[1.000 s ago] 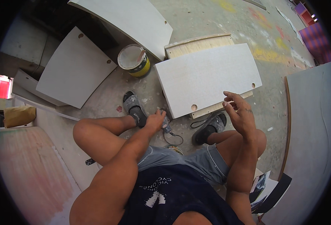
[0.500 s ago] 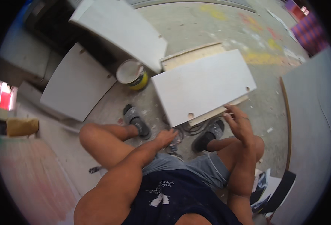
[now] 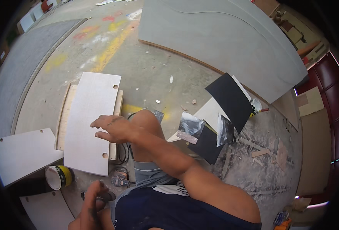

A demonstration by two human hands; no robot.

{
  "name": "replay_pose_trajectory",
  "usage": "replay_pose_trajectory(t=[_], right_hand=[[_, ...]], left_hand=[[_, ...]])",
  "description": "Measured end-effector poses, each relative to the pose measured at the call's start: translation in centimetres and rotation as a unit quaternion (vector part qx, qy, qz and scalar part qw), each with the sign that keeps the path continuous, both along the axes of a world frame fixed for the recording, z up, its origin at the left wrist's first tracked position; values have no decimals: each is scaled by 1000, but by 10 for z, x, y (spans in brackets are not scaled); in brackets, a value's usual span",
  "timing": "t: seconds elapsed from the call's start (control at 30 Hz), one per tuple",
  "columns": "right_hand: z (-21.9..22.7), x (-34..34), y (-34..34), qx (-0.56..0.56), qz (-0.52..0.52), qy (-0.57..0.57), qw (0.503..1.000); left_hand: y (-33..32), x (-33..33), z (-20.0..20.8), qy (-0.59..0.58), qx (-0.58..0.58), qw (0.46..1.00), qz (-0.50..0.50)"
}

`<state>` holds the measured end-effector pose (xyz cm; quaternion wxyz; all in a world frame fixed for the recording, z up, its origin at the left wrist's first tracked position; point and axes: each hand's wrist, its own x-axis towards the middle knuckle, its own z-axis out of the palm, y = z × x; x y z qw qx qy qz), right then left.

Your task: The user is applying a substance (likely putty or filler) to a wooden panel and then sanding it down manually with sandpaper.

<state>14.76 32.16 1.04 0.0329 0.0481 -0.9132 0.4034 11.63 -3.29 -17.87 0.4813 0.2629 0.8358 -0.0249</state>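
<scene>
My right hand [image 3: 115, 128] reaches over a white curved panel [image 3: 87, 99], fingers stretched and thumb apart, holding nothing. I cannot tell whether it touches the surface. The panel has a round hole near each right-hand corner and lies on a pale wooden support [image 3: 65, 126]. Lower left, my left hand [image 3: 97, 188] hangs beside my foot; its fingers are foreshortened and partly hidden. A power sander [image 3: 120, 180] rests on the floor between my left hand and my right leg, with a dark cable [image 3: 124, 153] looped above it.
An open yellow-and-black bucket [image 3: 59, 177] stands left, between two more white panels [image 3: 27, 151] [image 3: 48, 212]. Black sheets [image 3: 230, 101] and smeared scraps [image 3: 192, 124] lie right of my knee. A large grey panel [image 3: 215, 34] stands beyond, a small can [image 3: 256, 106] near it.
My view has swung to the right, bringing the sheets and scraps into fuller sight. My right hand is now over the white panel; my left hand has moved away from the sander.
</scene>
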Motion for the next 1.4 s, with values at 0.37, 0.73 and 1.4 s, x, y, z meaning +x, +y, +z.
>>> replay_pose_trajectory(t=[0.37, 0.73, 1.4], right_hand=[[83, 236, 123, 188, -424, 188, 866], [6, 374, 134, 94, -723, -97, 677], [86, 277, 106, -423, -452, 362, 697]], left_hand=[[168, -22, 156, 110, 543, 808, 200], [352, 96, 219, 101, 442, 889, -63], [316, 44, 222, -261, 659, 678, 195]])
